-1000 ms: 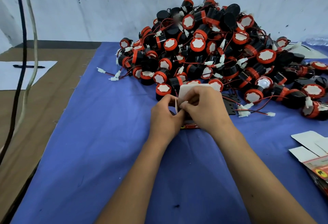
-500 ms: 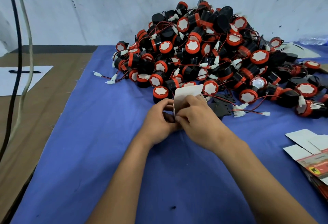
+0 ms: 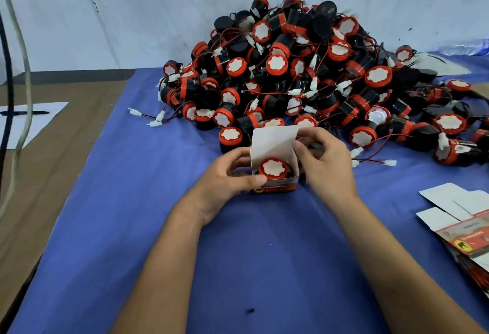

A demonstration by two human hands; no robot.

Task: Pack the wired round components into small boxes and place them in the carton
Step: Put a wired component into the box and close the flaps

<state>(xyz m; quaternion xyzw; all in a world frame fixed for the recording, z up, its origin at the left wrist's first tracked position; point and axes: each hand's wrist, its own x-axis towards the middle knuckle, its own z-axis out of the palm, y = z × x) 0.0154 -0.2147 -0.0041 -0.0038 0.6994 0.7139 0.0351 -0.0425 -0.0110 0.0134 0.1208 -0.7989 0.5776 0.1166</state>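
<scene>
Hands noted on my feed: left hand (image 3: 229,175) grips the small white cardboard box (image 3: 275,167) on the blue-covered desk (image 3: 132,227), red-capped round component (image 3: 273,168) seated inside, while right hand (image 3: 324,160) pinches its raised flap.

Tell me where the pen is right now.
In the head view the black pen lies at the far left on a white sheet of paper on the brown tabletop, left of the blue cloth.
</scene>
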